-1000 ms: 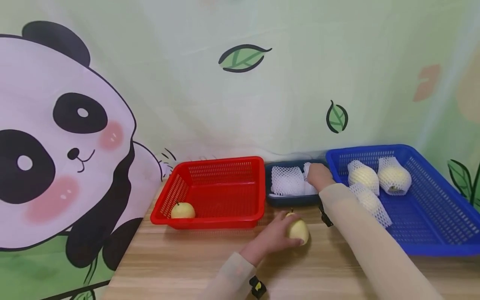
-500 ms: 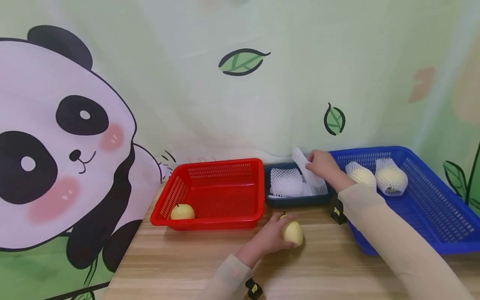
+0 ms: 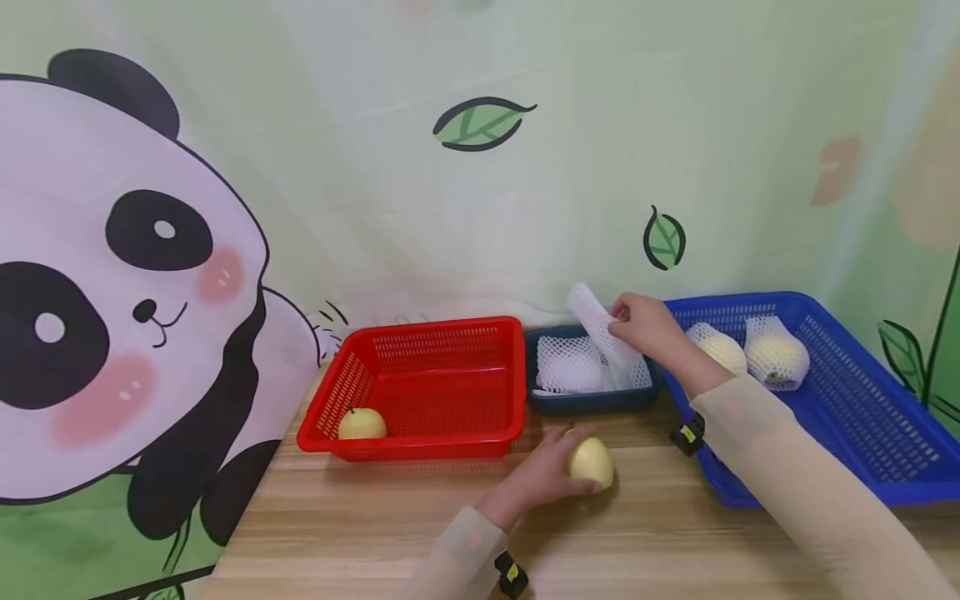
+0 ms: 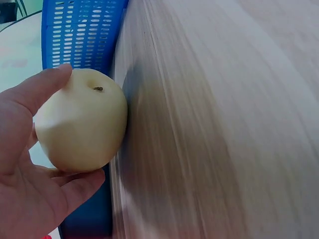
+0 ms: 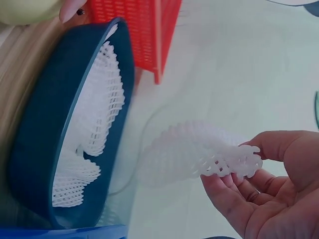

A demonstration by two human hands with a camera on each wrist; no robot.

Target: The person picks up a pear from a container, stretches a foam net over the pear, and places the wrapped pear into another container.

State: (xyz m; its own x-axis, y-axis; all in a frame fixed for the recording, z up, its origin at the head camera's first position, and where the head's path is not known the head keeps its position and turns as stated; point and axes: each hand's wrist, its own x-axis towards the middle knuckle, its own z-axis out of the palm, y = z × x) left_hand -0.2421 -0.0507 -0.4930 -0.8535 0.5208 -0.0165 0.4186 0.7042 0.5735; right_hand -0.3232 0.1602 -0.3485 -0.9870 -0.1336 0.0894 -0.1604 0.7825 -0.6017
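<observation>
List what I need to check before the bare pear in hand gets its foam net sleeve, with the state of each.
1. Pear in grip: ok. The left hand has thumb and fingers round it.
2. Foam net sleeve in grip: ok. The right hand pinches it by one end.
3. Sleeve brought to the pear: not ok. The two are apart.
4. Sleeve's far end spread open: cannot tell. It is washed out in the right wrist view.
5. Spare sleeves at hand: ok. They lie in the dark blue tray.
6. Room in the blue basket: ok. Bare floor shows beside the net-wrapped pears.
</observation>
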